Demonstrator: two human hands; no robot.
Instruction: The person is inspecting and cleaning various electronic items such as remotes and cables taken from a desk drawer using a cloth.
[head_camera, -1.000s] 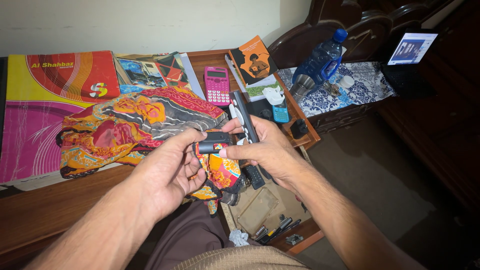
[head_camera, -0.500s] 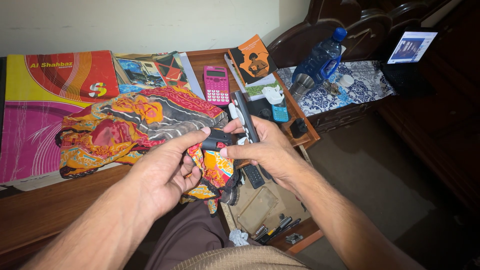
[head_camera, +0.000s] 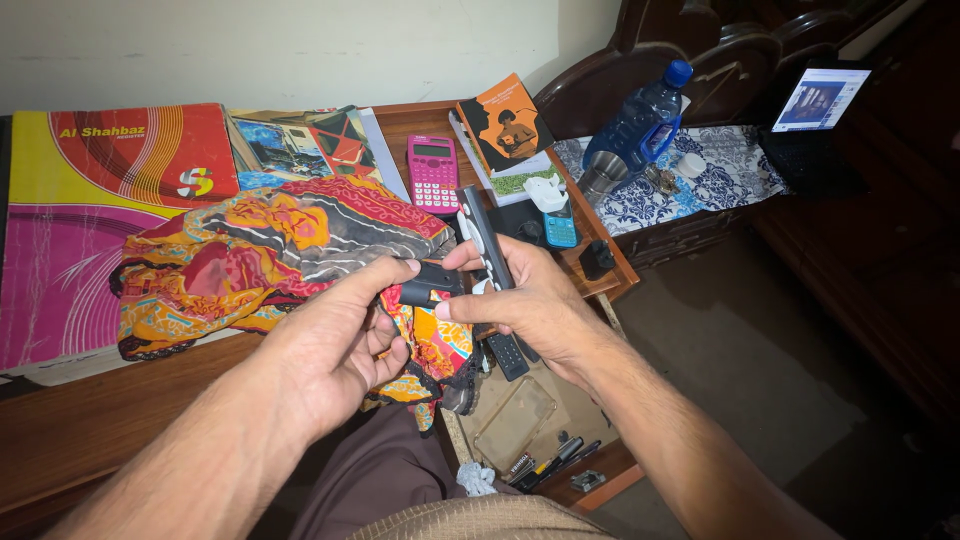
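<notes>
Two bare hands meet above the front edge of the wooden surface (head_camera: 90, 420), working on the same small things. The left hand (head_camera: 335, 345) comes in from the lower left with its fingers (head_camera: 395, 268) curled, thumb and forefinger pinched on the left end of a small dark cover piece (head_camera: 430, 280), which lies roughly level between the two hands. The right hand (head_camera: 530, 300) is wrapped around a long dark remote control (head_camera: 484, 235) that stands tilted, its upper end pointing away from the person and its lower end showing below the palm; the right thumb and forefinger close on the right end of the cover piece, so both hands are clamped and neither is spread. Just behind and under the hands lies a crumpled cloth (head_camera: 260, 250) in orange, red and grey, part of it hanging over the edge. Farther back sit a pink calculator (head_camera: 433, 172), an orange book (head_camera: 505, 120) and large colourful books (head_camera: 110, 190). A blue bottle (head_camera: 640, 120) stands on a blue and white patterned cloth (head_camera: 730, 170) to the right, near an open laptop (head_camera: 820, 110).
</notes>
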